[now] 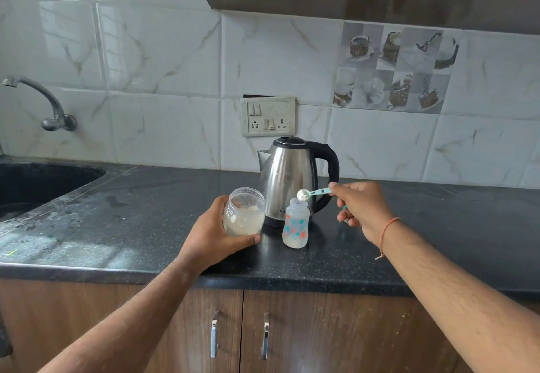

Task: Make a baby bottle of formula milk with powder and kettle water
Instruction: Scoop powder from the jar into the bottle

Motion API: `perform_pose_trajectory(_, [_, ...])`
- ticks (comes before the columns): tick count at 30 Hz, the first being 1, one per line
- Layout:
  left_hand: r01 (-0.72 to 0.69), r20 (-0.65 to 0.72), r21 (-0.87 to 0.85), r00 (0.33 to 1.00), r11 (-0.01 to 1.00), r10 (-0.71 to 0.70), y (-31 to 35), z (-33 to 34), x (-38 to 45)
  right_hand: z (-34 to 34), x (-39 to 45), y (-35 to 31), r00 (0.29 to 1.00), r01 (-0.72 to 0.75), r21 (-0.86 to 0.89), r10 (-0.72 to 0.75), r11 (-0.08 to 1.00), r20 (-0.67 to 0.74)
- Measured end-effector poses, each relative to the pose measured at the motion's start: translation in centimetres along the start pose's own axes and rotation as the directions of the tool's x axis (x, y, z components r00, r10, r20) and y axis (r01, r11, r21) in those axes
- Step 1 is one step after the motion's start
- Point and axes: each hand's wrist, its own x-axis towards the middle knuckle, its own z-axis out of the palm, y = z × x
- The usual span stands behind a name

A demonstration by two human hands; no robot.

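Note:
A small baby bottle with red and blue prints stands open on the black counter, whitish liquid at its bottom. My right hand pinches the handle of a teal scoop, whose bowl, heaped with white powder, hovers just over the bottle's mouth. My left hand grips an open clear jar of powder, tilted slightly, just left of the bottle. A steel kettle with a black lid and handle stands right behind both.
A dark sink lies at the far left under a wall tap. A switch and socket plate sits on the tiled wall behind the kettle. Cabinet doors with metal handles are below the counter edge.

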Motion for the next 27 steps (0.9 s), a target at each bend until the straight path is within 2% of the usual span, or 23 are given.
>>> perform_pose_trajectory(7, [0.005,0.001,0.003,1.000,1.000,-0.005,0.0,0.0,0.1,0.1,-0.3,-0.3,0.994,0.107,-0.059,-0.107,0.993,0.006])
perform_pose_trajectory(12, [0.010,0.002,0.002,1.000,1.000,-0.010,0.0,0.0,0.1,0.0,-0.7,-0.9,0.948,0.312,-0.266,-0.317,0.912,0.025])
perform_pose_trajectory(16, [0.007,-0.004,0.000,1.000,1.000,-0.007,0.0,0.1,0.1,0.0,-1.1,-1.2,0.869,0.476,-0.419,-0.488,0.773,0.086])
perform_pose_trajectory(21, [0.008,0.001,-0.001,1.000,1.000,-0.008,0.0,0.0,0.1,-0.1,-1.3,-1.4,0.750,0.604,-0.608,-0.626,0.515,0.215])
perform_pose_trajectory(27, [0.010,-0.002,-0.001,1.000,1.000,-0.010,-0.1,-0.1,0.1,0.0,-2.0,-1.5,0.581,0.703,-0.665,-0.744,0.254,0.330])
